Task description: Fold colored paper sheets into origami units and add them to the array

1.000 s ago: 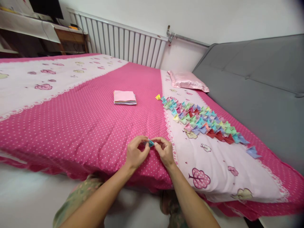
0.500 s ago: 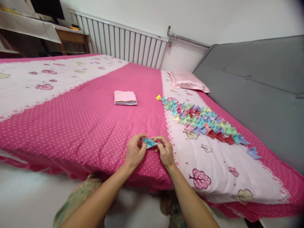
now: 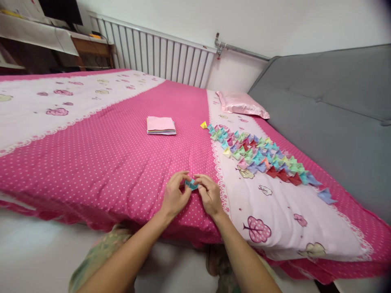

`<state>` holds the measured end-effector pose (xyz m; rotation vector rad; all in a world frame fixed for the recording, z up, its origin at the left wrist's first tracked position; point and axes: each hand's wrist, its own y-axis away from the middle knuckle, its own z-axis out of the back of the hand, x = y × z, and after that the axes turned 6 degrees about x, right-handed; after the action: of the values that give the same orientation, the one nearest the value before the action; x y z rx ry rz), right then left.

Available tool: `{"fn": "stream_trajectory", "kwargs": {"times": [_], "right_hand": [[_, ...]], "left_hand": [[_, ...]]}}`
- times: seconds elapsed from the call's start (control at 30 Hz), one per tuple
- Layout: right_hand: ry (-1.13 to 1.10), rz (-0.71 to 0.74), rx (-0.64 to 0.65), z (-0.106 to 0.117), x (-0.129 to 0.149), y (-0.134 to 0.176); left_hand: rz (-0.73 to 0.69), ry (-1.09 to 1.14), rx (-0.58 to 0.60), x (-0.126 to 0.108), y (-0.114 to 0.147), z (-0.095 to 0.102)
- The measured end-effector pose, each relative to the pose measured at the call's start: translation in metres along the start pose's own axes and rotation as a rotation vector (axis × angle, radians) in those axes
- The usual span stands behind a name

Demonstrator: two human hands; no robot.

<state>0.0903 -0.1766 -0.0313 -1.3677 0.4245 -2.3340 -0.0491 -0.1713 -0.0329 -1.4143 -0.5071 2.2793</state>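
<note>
A small blue folded paper boat [image 3: 192,185] is held between my two hands, just above the near part of the pink bedspread. My left hand [image 3: 176,193] pinches its left end between thumb and fingers. At the right end, my right hand [image 3: 210,194] grips it the same way, fingers curled over the paper. My fingertips cover both ends, so only the middle of the boat shows. Beyond my hands lies a stack of coloured paper squares [image 3: 161,123], pink on top. To the right, many folded paper boats [image 3: 259,156] in mixed colours stand in rows.
A lone yellow paper boat [image 3: 203,125] and a lilac one [image 3: 326,196] sit at opposite ends of the rows. A pink pillow [image 3: 241,104] rests farther back. The grey headboard [image 3: 324,97] borders the right side; a white radiator [image 3: 155,51] stands behind the bed.
My fingers have shifted inward over the blue boat, covering more of its ends. Its shape looks shorter and more upright. The stack and the rows of boats have not moved.
</note>
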Motion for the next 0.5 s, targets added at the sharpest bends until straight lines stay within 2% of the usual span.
{"fn": "stream_trajectory", "kwargs": {"times": [0.13,0.33,0.5], "right_hand": [[0.066,0.030,0.052,-0.0009,0.0037,-0.0005],[0.172,-0.019,0.076,-0.0052,0.0039,-0.0014],[0.120,-0.044,0.071,-0.0044,-0.0018,-0.0031]], "left_hand": [[0.015,0.031,0.019,0.0008,0.0000,-0.0013],[0.043,0.043,0.028,0.0045,0.0004,-0.0027],[0.081,0.111,0.037,0.0076,0.0006,-0.0042]]}}
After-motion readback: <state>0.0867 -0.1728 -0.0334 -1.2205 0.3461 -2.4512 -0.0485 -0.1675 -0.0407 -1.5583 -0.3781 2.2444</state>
